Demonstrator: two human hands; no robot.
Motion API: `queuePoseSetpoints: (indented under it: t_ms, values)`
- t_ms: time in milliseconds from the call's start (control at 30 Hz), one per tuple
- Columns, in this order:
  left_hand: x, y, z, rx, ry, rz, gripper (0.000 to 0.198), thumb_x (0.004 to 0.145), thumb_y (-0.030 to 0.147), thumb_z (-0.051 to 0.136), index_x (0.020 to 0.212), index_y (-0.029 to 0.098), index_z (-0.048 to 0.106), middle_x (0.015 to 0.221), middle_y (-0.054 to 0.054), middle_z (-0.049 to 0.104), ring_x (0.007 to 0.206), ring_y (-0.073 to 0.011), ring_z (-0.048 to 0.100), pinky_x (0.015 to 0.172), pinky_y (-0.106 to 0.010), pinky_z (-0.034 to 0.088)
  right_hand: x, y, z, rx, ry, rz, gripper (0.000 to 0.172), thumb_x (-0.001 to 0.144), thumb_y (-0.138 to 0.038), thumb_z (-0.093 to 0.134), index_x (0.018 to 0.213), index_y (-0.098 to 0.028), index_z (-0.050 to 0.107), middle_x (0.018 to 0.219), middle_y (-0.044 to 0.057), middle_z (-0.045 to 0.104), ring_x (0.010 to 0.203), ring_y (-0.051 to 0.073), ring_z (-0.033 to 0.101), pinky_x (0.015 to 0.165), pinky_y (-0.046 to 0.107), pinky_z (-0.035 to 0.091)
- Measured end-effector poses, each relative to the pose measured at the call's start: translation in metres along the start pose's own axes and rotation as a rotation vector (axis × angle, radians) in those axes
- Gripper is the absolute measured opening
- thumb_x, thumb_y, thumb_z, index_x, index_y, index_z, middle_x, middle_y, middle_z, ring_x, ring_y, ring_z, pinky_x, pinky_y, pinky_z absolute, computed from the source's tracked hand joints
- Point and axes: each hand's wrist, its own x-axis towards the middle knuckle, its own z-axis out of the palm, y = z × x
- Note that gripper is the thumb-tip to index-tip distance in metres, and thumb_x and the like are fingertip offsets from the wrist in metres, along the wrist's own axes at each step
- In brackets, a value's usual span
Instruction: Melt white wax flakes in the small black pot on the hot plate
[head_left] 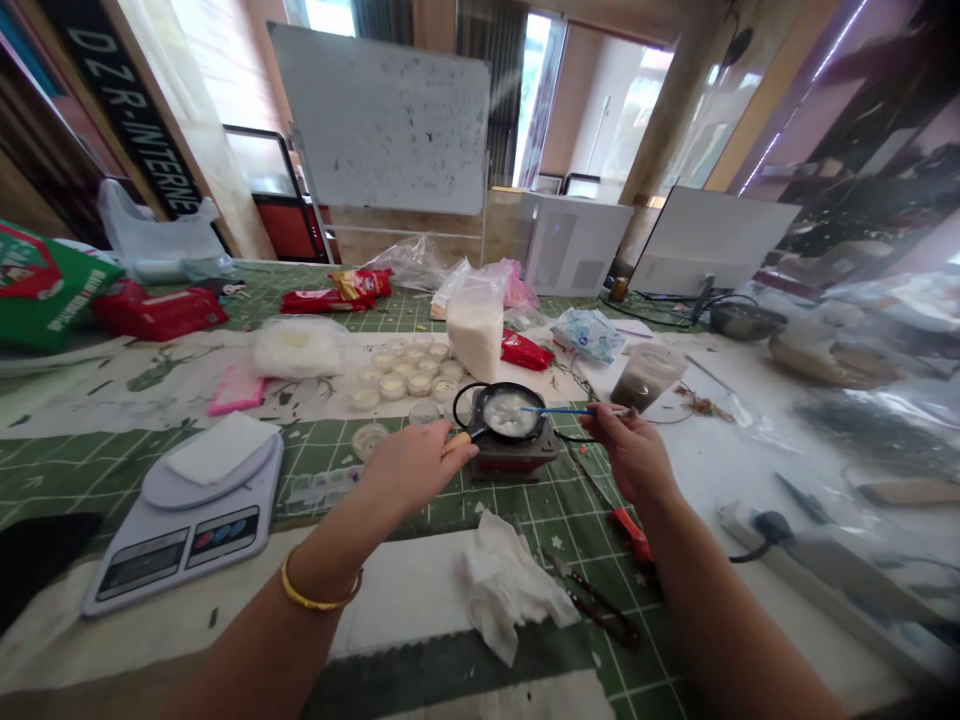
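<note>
My left hand is closed round the wooden handle of a small black frying pan. The pan rests on a small dark hot plate with a red side, and whitish, partly clear material lies in it. A thin blue stick, perhaps a paintbrush, is pinched in my right hand; its far end reaches into the pan. Just beyond my right hand stands a clear plastic cup with dark contents. Several small round cups of pale material are grouped behind the pan on the left.
A kitchen scale with white paper is at left. Crumpled tissue, pliers and a red-handled tool lie in front. A bag of white granules stands behind the pan. A power strip sits at right.
</note>
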Motion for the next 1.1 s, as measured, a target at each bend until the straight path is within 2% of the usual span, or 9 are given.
queuePoseSetpoints:
  t_ms: [100,233,467,600,700,800,933,1033,1100]
  values:
    - [-0.006,-0.006,-0.009,-0.037,-0.043,-0.035,0.051,0.083,0.057,0.033,0.104,0.018,0.057,0.089,-0.010,0.067,0.082,-0.0244,0.061,0.062,-0.029,0.040,-0.002,0.001,0.002,-0.032,-0.063,0.023,0.030,0.063,-0.040,0.073,0.080,-0.016,0.065,0.065,0.000,0.067,0.066,0.013,0.063,0.074,0.029,0.049]
    - [-0.022,-0.030,-0.023,-0.104,-0.086,-0.070,0.057,0.081,0.063,0.029,0.106,0.019,0.057,0.084,-0.008,0.067,0.075,-0.0229,0.061,0.058,-0.027,0.039,-0.002,-0.002,-0.006,-0.040,0.012,-0.058,0.028,0.064,-0.039,0.072,0.082,-0.018,0.064,0.064,-0.001,0.065,0.064,0.013,0.062,0.073,0.031,0.050]
    - [-0.079,-0.114,-0.029,-0.158,-0.069,-0.323,0.053,0.078,0.060,0.042,0.111,0.023,0.058,0.098,-0.004,0.068,0.085,-0.0233,0.061,0.070,-0.027,0.043,-0.009,-0.007,0.002,-0.074,-0.171,0.019,0.026,0.062,-0.034,0.073,0.082,-0.019,0.067,0.070,0.002,0.068,0.071,0.016,0.064,0.073,0.032,0.050]
    - [-0.110,-0.151,-0.021,-0.187,-0.076,-0.445,0.045,0.077,0.057,0.045,0.108,0.027,0.060,0.098,0.002,0.069,0.090,-0.0248,0.059,0.076,-0.030,0.044,-0.009,-0.011,-0.016,-0.026,-0.074,0.021,0.025,0.058,-0.030,0.077,0.079,-0.019,0.069,0.066,0.001,0.068,0.066,0.013,0.063,0.071,0.028,0.050]
    - [-0.115,-0.152,-0.016,-0.180,-0.083,-0.496,0.044,0.076,0.056,0.047,0.107,0.027,0.060,0.099,0.003,0.068,0.094,-0.0247,0.059,0.078,-0.030,0.044,-0.009,-0.011,-0.016,-0.001,-0.076,-0.003,0.026,0.058,-0.031,0.077,0.079,-0.020,0.069,0.066,0.000,0.067,0.065,0.014,0.063,0.070,0.030,0.051]
    - [-0.108,-0.134,-0.011,-0.197,-0.103,-0.418,0.048,0.076,0.057,0.046,0.107,0.023,0.061,0.101,0.000,0.068,0.092,-0.0232,0.060,0.077,-0.029,0.044,-0.009,-0.005,-0.008,-0.044,-0.130,0.052,0.030,0.060,-0.036,0.075,0.083,-0.019,0.068,0.068,0.002,0.068,0.064,0.015,0.063,0.068,0.032,0.052]
    - [-0.097,-0.109,-0.004,-0.307,-0.156,-0.350,0.054,0.078,0.061,0.038,0.108,0.022,0.061,0.082,-0.001,0.069,0.073,-0.0200,0.062,0.064,-0.026,0.045,-0.005,-0.005,-0.012,-0.112,-0.001,-0.004,0.031,0.061,-0.040,0.074,0.082,-0.018,0.067,0.068,0.002,0.068,0.063,0.014,0.063,0.067,0.030,0.052]
    - [-0.095,-0.109,-0.004,-0.259,0.004,-0.470,0.048,0.078,0.057,0.041,0.106,0.024,0.061,0.091,0.001,0.068,0.080,-0.0190,0.061,0.068,-0.023,0.043,-0.008,-0.017,-0.017,-0.233,0.046,-0.130,0.029,0.068,-0.041,0.068,0.087,-0.020,0.067,0.072,0.003,0.069,0.070,0.016,0.064,0.072,0.032,0.050]
    - [-0.098,-0.125,-0.006,-0.146,0.151,-0.540,0.049,0.079,0.055,0.040,0.109,0.021,0.057,0.109,0.000,0.063,0.090,-0.0203,0.058,0.075,-0.025,0.043,-0.015,-0.027,-0.013,-0.437,0.034,-0.225,0.028,0.073,-0.042,0.062,0.090,-0.020,0.066,0.075,0.004,0.070,0.075,0.018,0.065,0.073,0.033,0.049]
